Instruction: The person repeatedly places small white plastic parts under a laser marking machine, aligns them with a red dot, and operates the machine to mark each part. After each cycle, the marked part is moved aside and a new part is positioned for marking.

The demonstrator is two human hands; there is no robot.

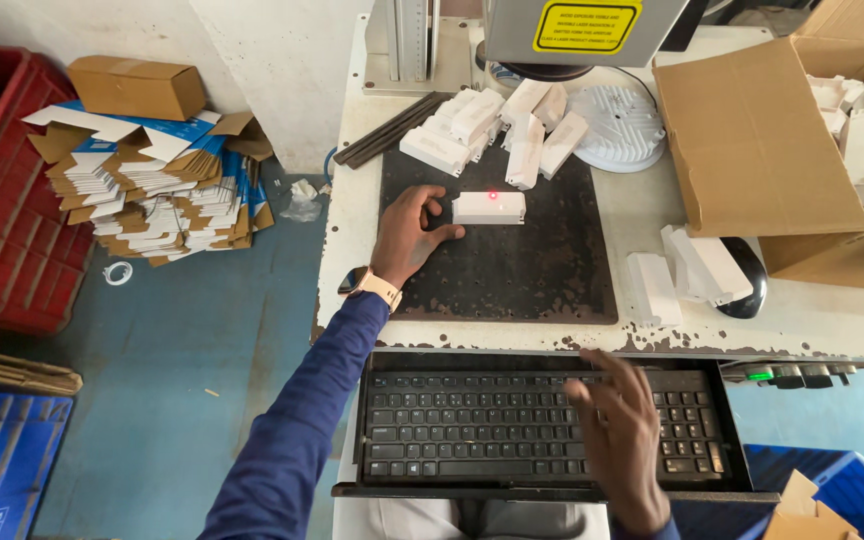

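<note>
A small white plastic block (489, 207) lies on the dark metal plate (512, 270) with a red light dot on its top. My left hand (409, 233) rests on the plate at the block's left end, fingers touching it, not wrapped around it. My right hand (620, 432) hovers over the right half of the black keyboard (472, 430), fingers spread and blurred.
A pile of white plastic blocks (487, 130) and a white round ribbed part (620, 125) sit behind the plate under the machine head (572, 30). More white blocks (687, 270) and a black mouse (747, 275) lie right. An open cardboard box (752, 140) holds white parts. Flat cartons (152, 190) lie on the floor, left.
</note>
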